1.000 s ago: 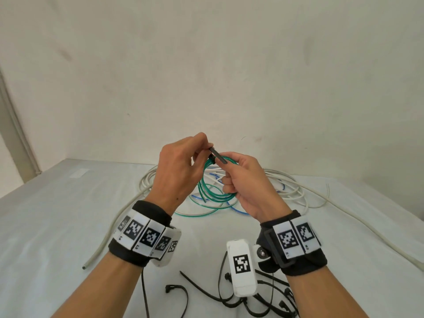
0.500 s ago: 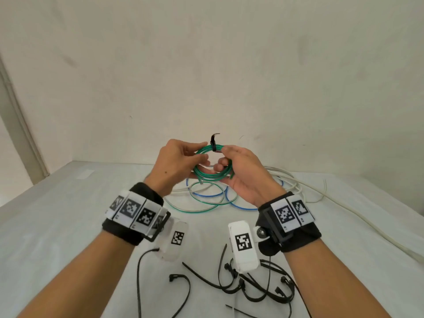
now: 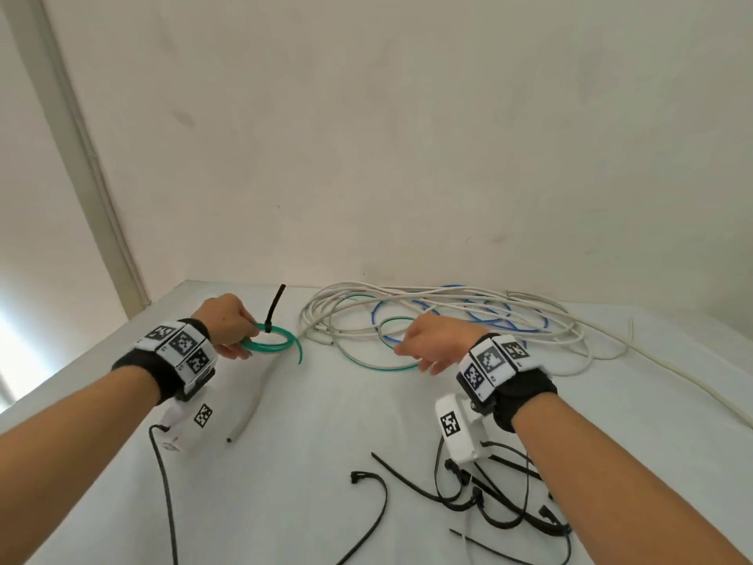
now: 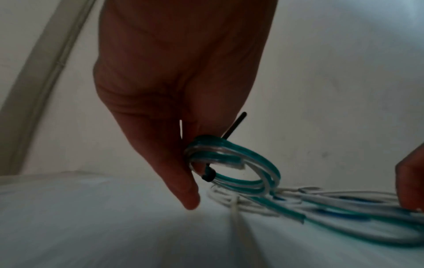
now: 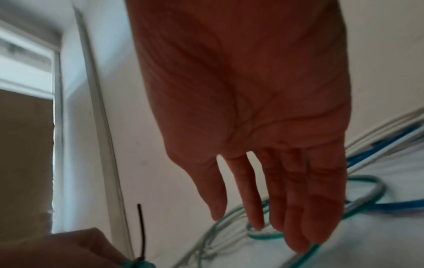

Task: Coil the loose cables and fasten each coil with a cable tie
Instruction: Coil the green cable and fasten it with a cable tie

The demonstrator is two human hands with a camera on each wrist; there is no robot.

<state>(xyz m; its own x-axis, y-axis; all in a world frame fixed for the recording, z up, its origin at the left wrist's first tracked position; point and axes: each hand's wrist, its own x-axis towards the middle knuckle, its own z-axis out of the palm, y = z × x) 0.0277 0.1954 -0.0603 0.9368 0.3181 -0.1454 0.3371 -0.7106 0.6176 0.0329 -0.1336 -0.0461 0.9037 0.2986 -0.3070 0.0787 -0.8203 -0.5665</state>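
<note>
Pinching the tied green coil (image 3: 271, 340) in my left hand (image 3: 228, 326), low over the table's (image 3: 326, 422) left side, black cable tie (image 3: 274, 307) w/ tail sticking up. Right hand (image 3: 432, 344) empty, fingers slack, over the loose cables (image 3: 448, 316). One coil done, I reckon; next: set it down, grab the loose green cable (image 3: 366, 360).

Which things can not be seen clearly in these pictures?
- Left hand fingertips: head view, hidden behind the green coil.
- Tie head: left wrist view, dark and blurred.
- Spare ties: head view, partly under the right forearm.
- White cables: their ends are too small to see.
</note>
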